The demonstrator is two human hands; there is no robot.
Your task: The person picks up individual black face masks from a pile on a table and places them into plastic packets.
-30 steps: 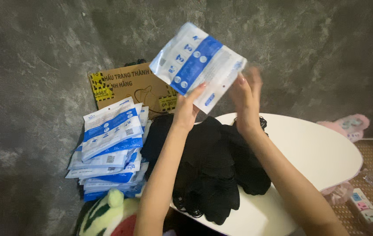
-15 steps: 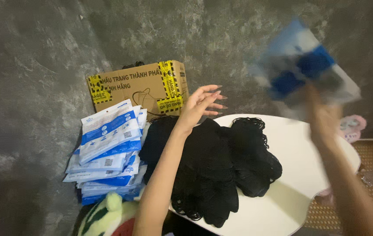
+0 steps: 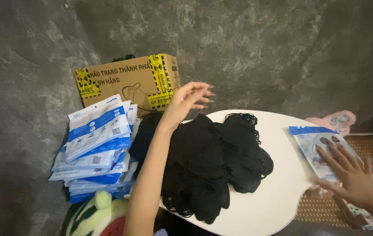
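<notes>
Head view: the blue-and-white packet (image 3: 322, 150), held up in both hands a second ago, now lies flat at the right edge of the white desk (image 3: 278, 192). The right hand (image 3: 350, 172) presses on it, fingers spread, gripping nothing. The left hand (image 3: 186, 101) hovers empty and loose above the black masks (image 3: 212, 161), near the box (image 3: 127, 83) and the packet stack (image 3: 97, 146).

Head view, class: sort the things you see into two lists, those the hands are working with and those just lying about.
In use:
right hand
blue-and-white packet
left hand
black masks
white table

Lying about:
packet stack
cardboard box
pink item
green-and-red plush
</notes>
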